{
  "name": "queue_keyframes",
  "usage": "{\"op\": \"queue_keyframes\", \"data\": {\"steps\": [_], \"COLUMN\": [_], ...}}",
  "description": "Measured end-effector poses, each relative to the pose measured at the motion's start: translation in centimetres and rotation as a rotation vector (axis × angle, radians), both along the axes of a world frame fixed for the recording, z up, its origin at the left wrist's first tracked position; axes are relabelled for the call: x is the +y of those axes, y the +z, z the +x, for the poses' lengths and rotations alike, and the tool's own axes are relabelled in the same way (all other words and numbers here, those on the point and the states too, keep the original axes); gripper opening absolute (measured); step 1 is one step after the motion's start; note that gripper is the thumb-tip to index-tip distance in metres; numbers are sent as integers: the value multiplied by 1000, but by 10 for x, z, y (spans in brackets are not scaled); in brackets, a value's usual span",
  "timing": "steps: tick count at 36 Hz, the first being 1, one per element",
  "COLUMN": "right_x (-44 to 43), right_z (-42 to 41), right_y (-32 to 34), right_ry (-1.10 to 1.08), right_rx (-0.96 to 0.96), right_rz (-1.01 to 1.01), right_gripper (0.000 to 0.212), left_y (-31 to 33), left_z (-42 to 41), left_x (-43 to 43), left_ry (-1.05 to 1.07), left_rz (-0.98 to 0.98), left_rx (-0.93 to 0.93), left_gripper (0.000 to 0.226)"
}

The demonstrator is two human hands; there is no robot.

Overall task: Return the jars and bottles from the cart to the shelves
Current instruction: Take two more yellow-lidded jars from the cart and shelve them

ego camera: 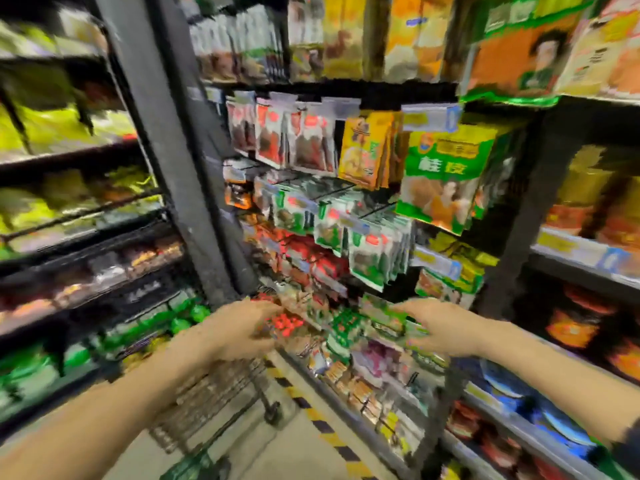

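Reaching both hands (242,332) toward blurred hanging packets (367,251).

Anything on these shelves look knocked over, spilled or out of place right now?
Nothing clearly stands out. The hanging packets sit in rows, and both hands, left and right, reach toward the lower packets. The picture is blurred, so small faults could be missed. No jars or bottles are visible.

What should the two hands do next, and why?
Probably bring both hands back down to the cart to pick up a jar or bottle. The left hand and right hand reach toward hanging packets on the rack; the blur hides whether they hold anything. No jar shows in either hand, and the wire cart sits just below the left arm.
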State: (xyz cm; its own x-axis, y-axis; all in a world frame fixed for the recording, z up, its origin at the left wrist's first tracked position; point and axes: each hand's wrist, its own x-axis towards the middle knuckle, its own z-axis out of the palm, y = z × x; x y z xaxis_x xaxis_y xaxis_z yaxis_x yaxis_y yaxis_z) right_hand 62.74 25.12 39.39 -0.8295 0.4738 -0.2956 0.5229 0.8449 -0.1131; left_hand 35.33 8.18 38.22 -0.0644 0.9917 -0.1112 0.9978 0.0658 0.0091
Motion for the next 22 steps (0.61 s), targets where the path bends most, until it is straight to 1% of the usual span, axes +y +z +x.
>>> {"op": "queue_keyframes", "data": {"steps": [3, 8, 11, 13, 16, 22], "right_x": [9, 27, 38, 44, 50, 58], "right_z": [-67, -175, -236, -272, -320, -398], "right_y": [-5, -18, -26, -29, -32, -60], "right_ry": [112, 307, 388, 449, 531, 645], "right_rx": [-6, -13, 14, 26, -12, -32], "right_rz": [-32, -34, -53, -71, -99, -107], "right_gripper": [65, 69, 64, 63, 65, 67], "left_y": [-2, -9, -13, -17, -27, -60], "left_z": [-39, -94, -120, -138, -163, -197], "left_x": [-30, -60, -67, -69, -71, -68], "left_ry": [165, 388, 518, 588, 696, 874], "left_rz": [-58, -88, -101, -113, -130, -116], "left_rx": [-39, -8, -11, -20, -59, -148], "left_gripper": [62, 66, 71, 70, 68, 55]}}
